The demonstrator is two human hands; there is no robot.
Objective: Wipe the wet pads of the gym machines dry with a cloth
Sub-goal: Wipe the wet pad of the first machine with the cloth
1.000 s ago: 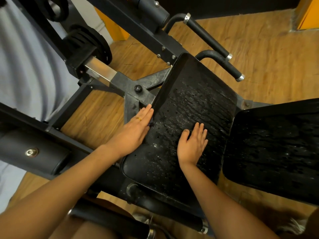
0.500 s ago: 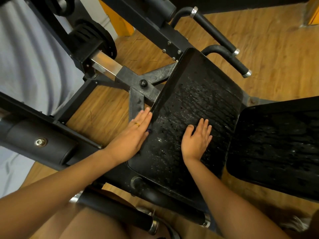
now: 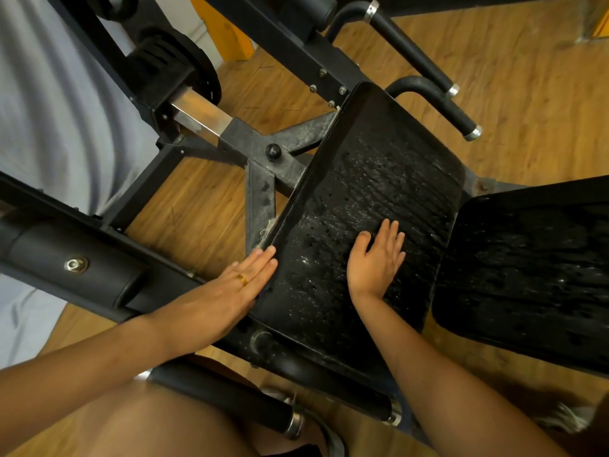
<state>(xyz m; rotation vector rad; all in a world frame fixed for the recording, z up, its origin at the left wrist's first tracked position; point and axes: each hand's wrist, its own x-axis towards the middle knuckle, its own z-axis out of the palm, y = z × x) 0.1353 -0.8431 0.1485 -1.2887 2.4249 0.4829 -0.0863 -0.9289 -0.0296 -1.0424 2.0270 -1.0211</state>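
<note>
The right hand (image 3: 374,265) lay flat, fingers straight, on the middle of the wet pad (image 3: 379,166). The left hand (image 3: 230,291), fingers straight too, touched the pad's left edge. A second pad (image 3: 527,275) sat just beside its right edge.

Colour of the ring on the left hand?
Gold; the ring shows clearly in the head view.

Black seat pad (image 3: 372,179) in front of me: long, rounded corners, surface beaded and streaked with water. Second black pad (image 3: 534,275) just beside it, to my right, likewise wet.
</note>
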